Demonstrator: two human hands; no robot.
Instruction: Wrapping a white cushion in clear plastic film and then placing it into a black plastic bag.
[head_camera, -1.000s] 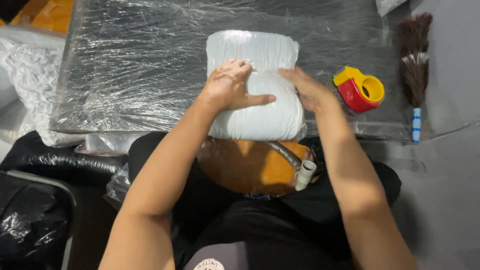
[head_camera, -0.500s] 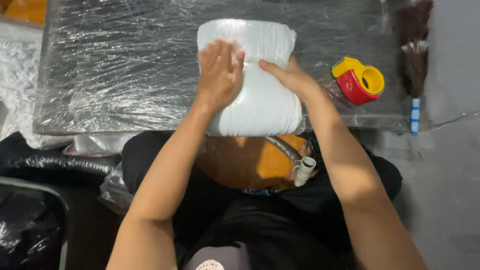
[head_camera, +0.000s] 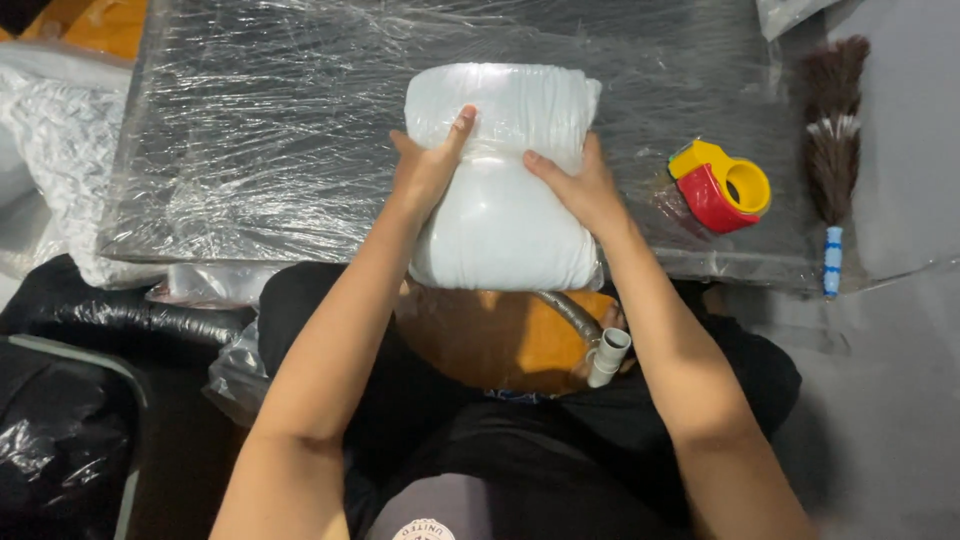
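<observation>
Both hands (head_camera: 500, 175) around white bundle (head_camera: 500, 215)

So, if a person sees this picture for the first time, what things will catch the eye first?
First the plump white bundle wrapped in clear film, at the near edge of the film-covered board, squeezed at its middle between the left hand and the right hand. Next the bright yellow and red tape dispenser to its right, with a dark feather duster beyond it.
</observation>
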